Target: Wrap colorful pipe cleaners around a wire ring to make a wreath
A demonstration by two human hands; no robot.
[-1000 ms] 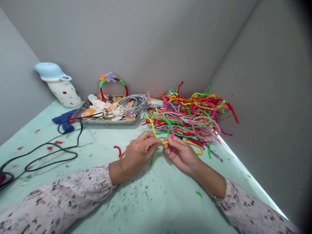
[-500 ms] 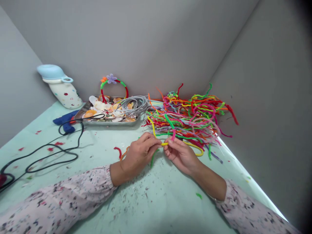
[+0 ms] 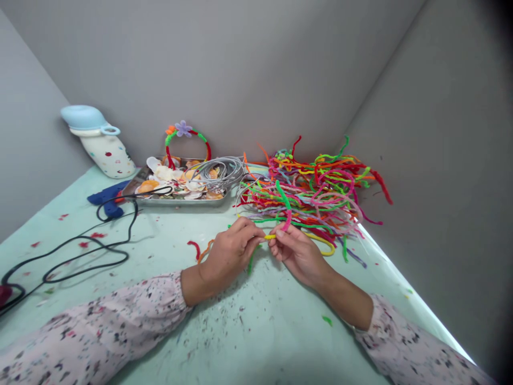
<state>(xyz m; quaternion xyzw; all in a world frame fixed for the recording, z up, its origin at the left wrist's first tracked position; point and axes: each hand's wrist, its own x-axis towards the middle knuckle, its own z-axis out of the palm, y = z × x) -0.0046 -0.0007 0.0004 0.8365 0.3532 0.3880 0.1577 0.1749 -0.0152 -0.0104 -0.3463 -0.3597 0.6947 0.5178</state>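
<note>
Between my hands a short stretch of yellow pipe cleaner (image 3: 270, 237) shows, wound tight. My left hand (image 3: 230, 254) pinches its left end between thumb and fingertips. My right hand (image 3: 300, 254) is closed on the other end, with a pink pipe cleaner section (image 3: 287, 220) and a green section (image 3: 282, 193) rising from its thumb. A yellow loop (image 3: 326, 246) shows beyond the right hand; its link to the held piece is hidden. A green strand (image 3: 252, 261) sticks out below the fingers, and red and orange pieces (image 3: 194, 250) lie beside my left wrist.
Many coloured pipe cleaners (image 3: 304, 198) are heaped at the back right. A metal tray (image 3: 180, 202) holds shells, grey cord (image 3: 220, 174) and a decorated hoop (image 3: 207, 147). At left are a blue glue gun (image 3: 108, 197), its black cable (image 3: 76, 240) and a bottle (image 3: 106, 152).
The yellow end that stood up beside my left fingers has swung down out of sight. The green and pink length has shifted slightly up and right. Both hands stay almost in place.
</note>
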